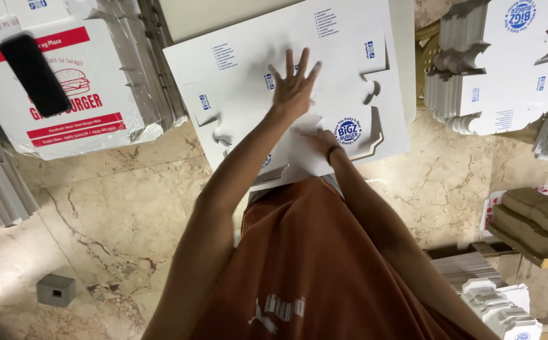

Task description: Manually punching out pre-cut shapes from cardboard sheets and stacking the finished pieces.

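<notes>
white card under both hands: the left hand (294, 88), fingers spread, presses flat on the box blank (248, 56), while the right hand (320, 141) pinches its near flap (299, 157). the blank lies at twelve o'clock, long axis nine-to-three; more stacked blanks (475, 94) sit at two o'clock.

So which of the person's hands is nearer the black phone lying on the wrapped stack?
Left. The left hand lies flat on the white cardboard sheet, closer to the black phone; the right hand sits farther right, lower down.

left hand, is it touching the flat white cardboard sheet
Touching. The head view shows the left hand pressed palm-down with fingers spread on the flat white cardboard sheet, no gap showing.
</notes>
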